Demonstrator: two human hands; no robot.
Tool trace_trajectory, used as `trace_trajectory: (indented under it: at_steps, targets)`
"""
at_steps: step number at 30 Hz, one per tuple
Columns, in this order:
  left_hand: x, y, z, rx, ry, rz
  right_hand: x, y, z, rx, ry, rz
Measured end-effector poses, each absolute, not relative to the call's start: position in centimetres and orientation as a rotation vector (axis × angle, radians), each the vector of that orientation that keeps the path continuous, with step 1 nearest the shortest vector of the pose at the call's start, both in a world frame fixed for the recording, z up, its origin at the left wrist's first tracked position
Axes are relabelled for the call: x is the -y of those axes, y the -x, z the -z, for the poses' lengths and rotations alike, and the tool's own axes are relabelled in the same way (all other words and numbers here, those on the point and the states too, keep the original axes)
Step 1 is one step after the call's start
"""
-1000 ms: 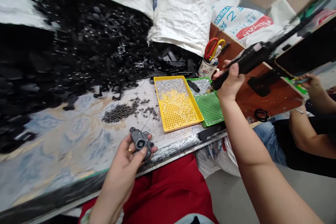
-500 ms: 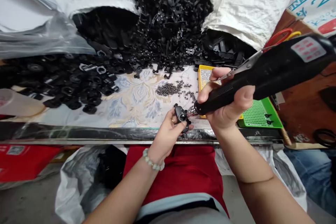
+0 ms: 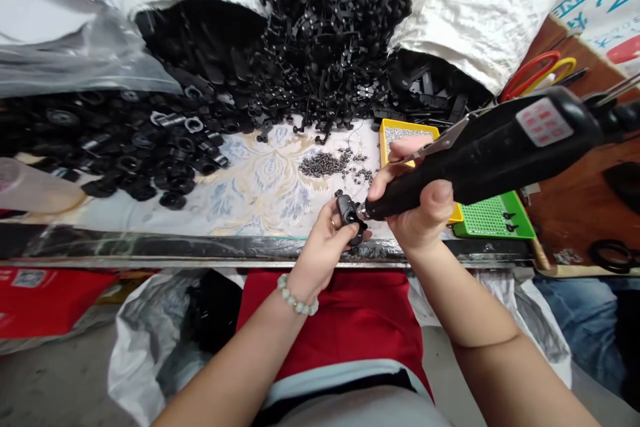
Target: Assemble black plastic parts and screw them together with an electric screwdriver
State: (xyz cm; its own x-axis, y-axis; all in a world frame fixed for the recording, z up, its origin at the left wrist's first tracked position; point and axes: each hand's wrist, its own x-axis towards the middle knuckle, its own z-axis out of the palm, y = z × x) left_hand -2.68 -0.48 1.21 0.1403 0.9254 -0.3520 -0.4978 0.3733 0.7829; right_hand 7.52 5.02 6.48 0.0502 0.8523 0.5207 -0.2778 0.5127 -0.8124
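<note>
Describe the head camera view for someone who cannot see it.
A right hand holds a black power tool against a small black plastic part gripped in the left hand. Heaps of black plastic parts spill from white woven sacks behind.

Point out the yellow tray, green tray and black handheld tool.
Yellow tray (image 3: 407,123), head view, top rim.
Green tray (image 3: 523,217), head view, right rim.
Black handheld tool (image 3: 480,170), head view, body.
</note>
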Motion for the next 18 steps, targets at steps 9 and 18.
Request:
trace_trajectory:
  at_steps: [9, 18]
  targets:
    - [0.5, 2.8, -1.1, -0.915, -0.543, -1.125, -4.6, -7.7, -6.8, 1.247, 0.597, -0.975]
    - [-0.1, 1.4, -1.9, -1.081, -0.523, -1.198, -4.2, -7.3, -7.2, 1.303, 0.527, -0.978]
